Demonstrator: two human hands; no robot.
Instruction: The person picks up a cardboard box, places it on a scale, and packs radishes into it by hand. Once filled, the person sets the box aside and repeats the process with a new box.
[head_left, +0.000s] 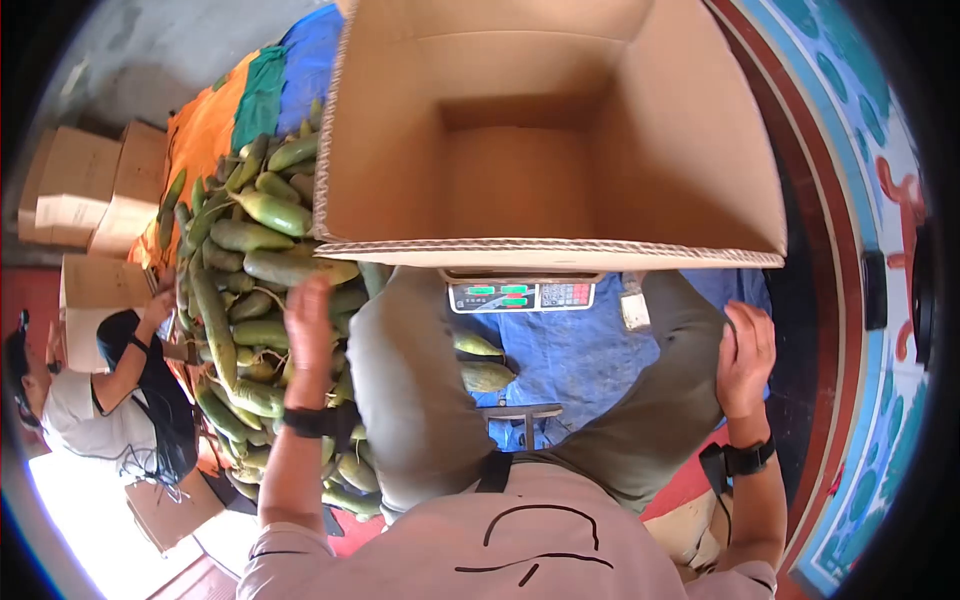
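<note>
An opened cardboard box (520, 185) stands in front of me, its inside bare down to the bottom. Under its near edge shows the panel of a digital scale (522, 297) with lit green displays. My left hand (308, 315) is over the pile of green radishes (262, 335) on the left, fingers stretched forward and fingertips right at one long radish (290, 267). On the other side, my right hand (747, 355) is beside my right knee, loosely bent with the thumb apart and nothing in it. Both wrists wear dark bands.
Blue tarp (590, 350) covers the floor between my legs, with a couple of radishes (485, 375) on it. At the left, another person (110, 400) sits beside the pile. Cardboard boxes (80, 180) stand behind them. A painted wall (870, 300) runs along the right.
</note>
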